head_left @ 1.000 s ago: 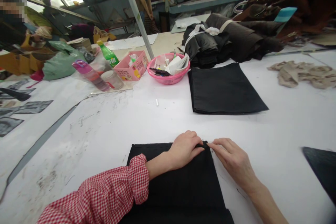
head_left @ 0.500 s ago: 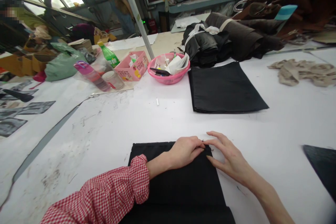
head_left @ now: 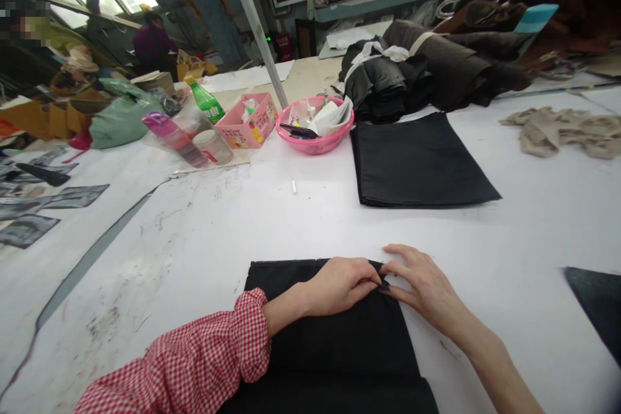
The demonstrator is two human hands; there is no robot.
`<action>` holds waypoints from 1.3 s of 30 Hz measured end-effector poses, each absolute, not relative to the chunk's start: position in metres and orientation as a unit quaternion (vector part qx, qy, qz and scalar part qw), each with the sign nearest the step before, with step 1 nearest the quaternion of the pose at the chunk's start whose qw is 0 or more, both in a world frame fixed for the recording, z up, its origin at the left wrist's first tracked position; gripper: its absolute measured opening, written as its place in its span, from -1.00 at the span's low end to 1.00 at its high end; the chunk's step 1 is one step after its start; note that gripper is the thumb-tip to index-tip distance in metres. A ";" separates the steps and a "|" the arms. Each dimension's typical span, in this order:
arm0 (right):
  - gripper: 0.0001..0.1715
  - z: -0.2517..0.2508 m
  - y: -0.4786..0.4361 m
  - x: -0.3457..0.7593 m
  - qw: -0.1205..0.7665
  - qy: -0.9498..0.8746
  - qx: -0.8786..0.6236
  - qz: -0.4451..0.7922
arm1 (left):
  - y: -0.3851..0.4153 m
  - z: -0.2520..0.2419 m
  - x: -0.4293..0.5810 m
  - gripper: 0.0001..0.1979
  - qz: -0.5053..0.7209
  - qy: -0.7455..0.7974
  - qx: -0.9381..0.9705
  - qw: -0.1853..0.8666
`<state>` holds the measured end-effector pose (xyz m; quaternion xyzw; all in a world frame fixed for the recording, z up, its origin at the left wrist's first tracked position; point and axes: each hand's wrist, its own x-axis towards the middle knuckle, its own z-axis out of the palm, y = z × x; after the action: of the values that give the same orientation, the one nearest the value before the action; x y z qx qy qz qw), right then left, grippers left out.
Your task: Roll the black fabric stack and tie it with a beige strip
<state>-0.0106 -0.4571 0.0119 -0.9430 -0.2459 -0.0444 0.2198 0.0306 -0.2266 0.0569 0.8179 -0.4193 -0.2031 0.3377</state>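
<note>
A black fabric piece point(head_left: 339, 343) lies on the white table in front of me, its far edge running crosswise. My left hand point(head_left: 342, 284) rests over it from the left, fingers pinched on the cloth near its far right corner. From the right, my right hand point(head_left: 420, 281) pinches the same corner between thumb and index finger, its other fingers raised. That corner is lifted and bent a little between the two hands. Part of it is hidden behind my fingers.
Beyond my hands lies a stack of black fabric point(head_left: 422, 162). A pink basin point(head_left: 315, 142), a pink box point(head_left: 247, 123) and a bottle point(head_left: 177, 139) stand farther back. Rolled dark material point(head_left: 436, 65) and a beige cloth point(head_left: 557, 132) lie right. A white chalk stub point(head_left: 294, 187) is mid-table.
My right thumb and index finger have closed on the fabric corner, which is now bent up. My left hand stays almost in place. The view has shifted slightly.
</note>
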 end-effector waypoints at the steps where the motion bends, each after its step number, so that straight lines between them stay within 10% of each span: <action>1: -0.74 0.012 -0.458 -0.011 0.221 -0.247 -0.943 -0.034 | -0.225 0.057 0.030 -0.81 -0.205 -0.421 0.815 0.341; 22: -0.46 0.033 -0.462 -0.023 0.336 -0.186 -0.923 -0.026 | -0.214 0.058 0.025 -0.82 -0.199 -0.404 0.804 0.388; 29: -0.76 0.020 -0.441 -0.022 0.272 -0.261 -0.926 0.006 | -0.210 0.063 0.026 -0.83 -0.214 -0.396 0.793 0.412; 39: -0.51 0.016 -0.469 -0.028 0.222 -0.246 -0.943 0.005 | -0.194 0.067 0.027 -0.85 -0.288 -0.289 0.743 0.531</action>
<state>-0.0281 -0.4689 0.0156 -0.9435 -0.2456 0.0051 0.2225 0.0273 -0.1935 0.0675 0.7428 -0.2893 -0.2880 0.5307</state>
